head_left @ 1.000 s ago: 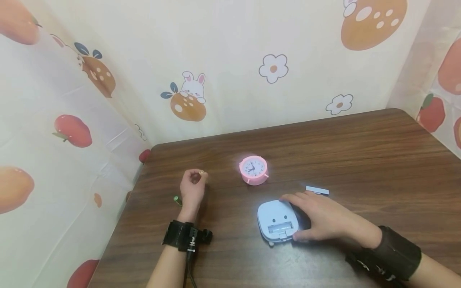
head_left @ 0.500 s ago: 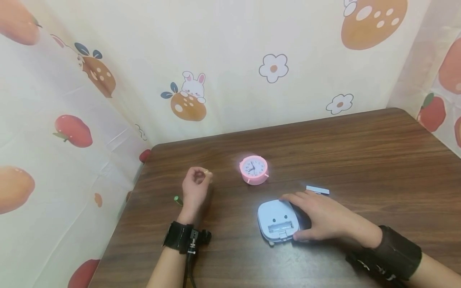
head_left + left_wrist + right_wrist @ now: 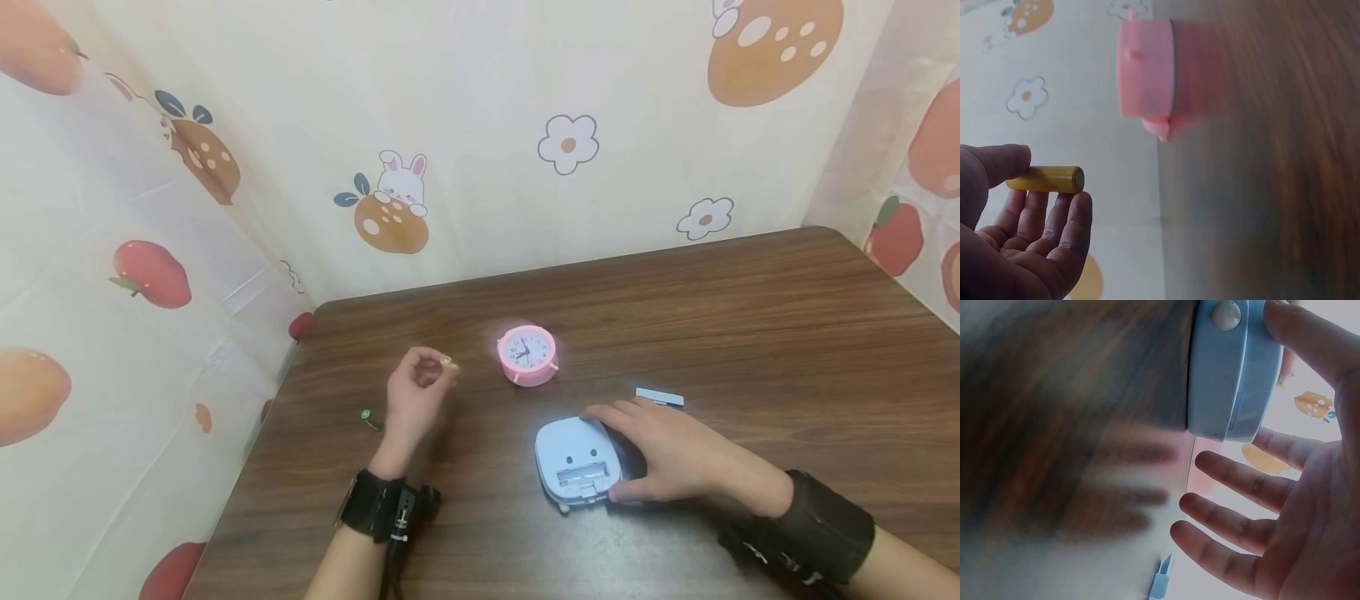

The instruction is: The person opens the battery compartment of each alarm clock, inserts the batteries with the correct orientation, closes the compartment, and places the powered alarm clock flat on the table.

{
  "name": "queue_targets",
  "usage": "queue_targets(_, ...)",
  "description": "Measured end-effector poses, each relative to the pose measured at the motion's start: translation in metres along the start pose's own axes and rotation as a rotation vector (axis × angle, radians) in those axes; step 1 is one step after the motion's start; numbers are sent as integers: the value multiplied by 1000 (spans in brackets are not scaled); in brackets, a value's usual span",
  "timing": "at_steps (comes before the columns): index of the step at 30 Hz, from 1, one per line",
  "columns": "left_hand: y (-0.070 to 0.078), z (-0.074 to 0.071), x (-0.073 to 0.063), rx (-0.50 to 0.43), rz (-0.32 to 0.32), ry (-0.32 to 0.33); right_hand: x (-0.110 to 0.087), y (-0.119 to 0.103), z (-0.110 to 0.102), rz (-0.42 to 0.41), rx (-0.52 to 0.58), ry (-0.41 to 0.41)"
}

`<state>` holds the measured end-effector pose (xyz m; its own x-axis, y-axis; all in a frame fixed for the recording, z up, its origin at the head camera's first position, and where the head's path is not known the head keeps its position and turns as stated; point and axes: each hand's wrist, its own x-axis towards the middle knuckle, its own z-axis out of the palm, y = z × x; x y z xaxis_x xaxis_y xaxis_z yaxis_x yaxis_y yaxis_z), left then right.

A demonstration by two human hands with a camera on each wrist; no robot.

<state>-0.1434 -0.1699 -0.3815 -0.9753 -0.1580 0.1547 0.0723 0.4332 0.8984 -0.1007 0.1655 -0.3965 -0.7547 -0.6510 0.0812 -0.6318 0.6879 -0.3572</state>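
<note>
Thumb and fingertips of my left hand point(image 3: 415, 396) pinch a small yellow battery point(image 3: 1047, 179), held above the table left of the pink alarm clock point(image 3: 528, 355). On the table, a light blue rounded-square device point(image 3: 573, 442) lies with its open battery compartment point(image 3: 582, 475) facing up and two dark knobs above it. My right hand point(image 3: 667, 450) grips this device between thumb and index finger at its right side, the other fingers spread away from it in the right wrist view. A green battery point(image 3: 371, 419) lies beside my left wrist.
A light blue strip-shaped cover point(image 3: 660, 396) lies just beyond my right hand's fingers. The brown wooden table point(image 3: 750, 317) meets a fruit-patterned curtain point(image 3: 480, 167) at the back and sides. A cable point(image 3: 392, 571) runs from the left wrist strap.
My left hand has moved right, toward the pink alarm clock, with the yellow battery pinched in it. The right hand and the light blue device have stayed in place.
</note>
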Motion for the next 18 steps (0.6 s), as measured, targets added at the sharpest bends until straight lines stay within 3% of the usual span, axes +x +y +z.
queue_targets(9,21,7,-12,-12,28,-52,0,0,-1,1,-4,2)
queue_targets(18,29,10,-21,24,23,-98,0,0,0,-1,2,-2)
